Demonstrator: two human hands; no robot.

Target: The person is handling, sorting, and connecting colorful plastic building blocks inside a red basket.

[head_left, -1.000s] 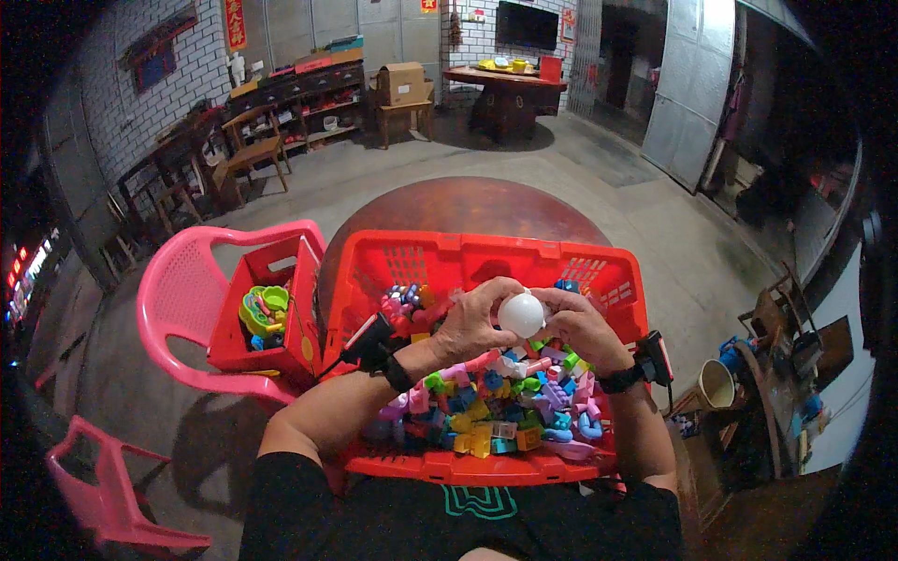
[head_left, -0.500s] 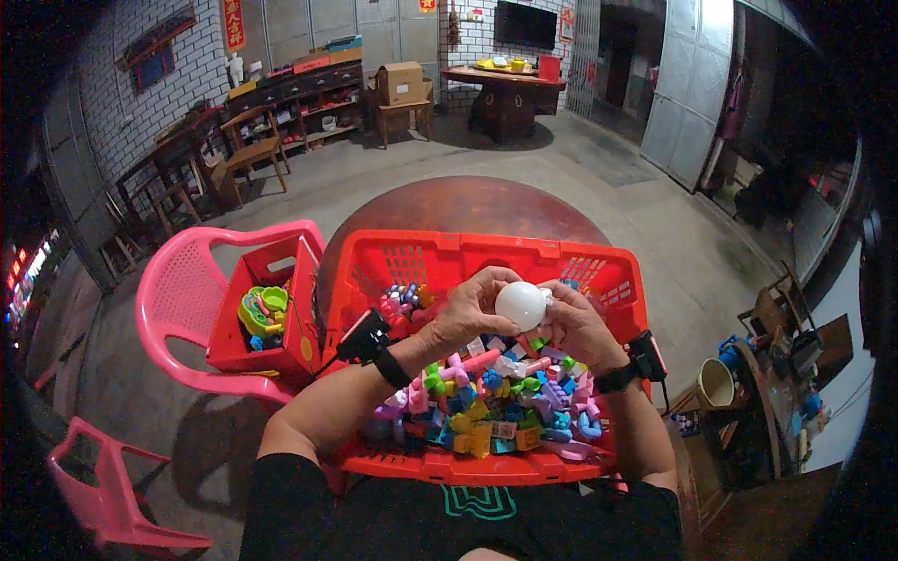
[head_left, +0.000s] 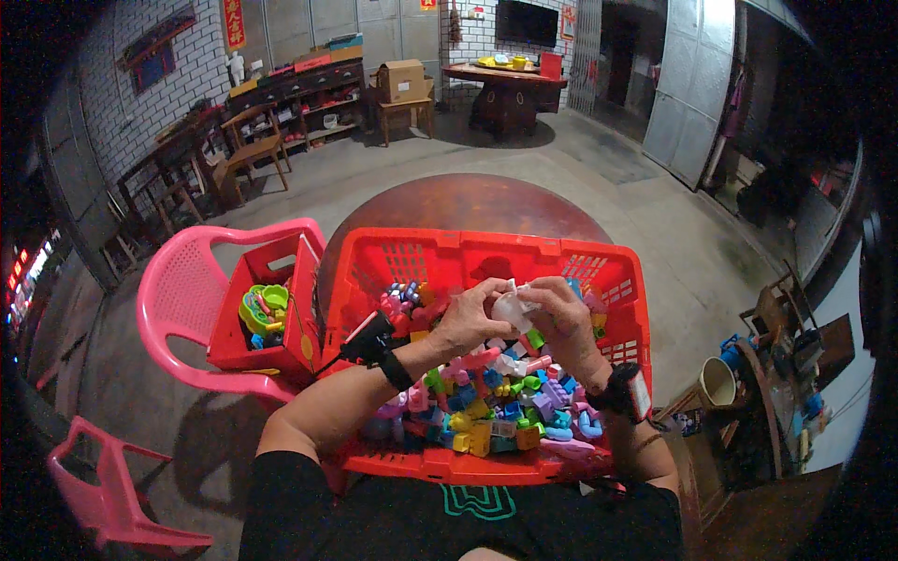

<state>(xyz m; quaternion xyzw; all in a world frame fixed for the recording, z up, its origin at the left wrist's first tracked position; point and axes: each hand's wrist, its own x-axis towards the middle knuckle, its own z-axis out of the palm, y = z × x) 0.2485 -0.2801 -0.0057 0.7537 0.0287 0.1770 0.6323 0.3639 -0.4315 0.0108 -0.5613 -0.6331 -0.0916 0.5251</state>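
Above the red plastic basket (head_left: 486,245), both hands hold a white round toy piece (head_left: 510,310). My left hand (head_left: 469,318) grips its left side between thumb and fingers. From the right, the fingers of my right hand (head_left: 567,320) are closed on the piece's upper part, where small white bits stick out. Fingers cover much of the piece, so its exact kind cannot be made out. Beneath the hands, the basket holds a pile of coloured toy blocks (head_left: 505,409) in yellow, blue, purple, green and pink.
The basket stands on a round wooden table (head_left: 468,198). At the left, a pink plastic chair (head_left: 178,280) carries a red box (head_left: 311,309) with green and yellow toys (head_left: 265,309). Another pink chair (head_left: 103,496) is at lower left. A pale bucket (head_left: 716,381) stands at the right.
The white piece has been turned: its smooth round face showed before, and its small protruding bits now point up. My right hand has tilted and shifted slightly left over it.
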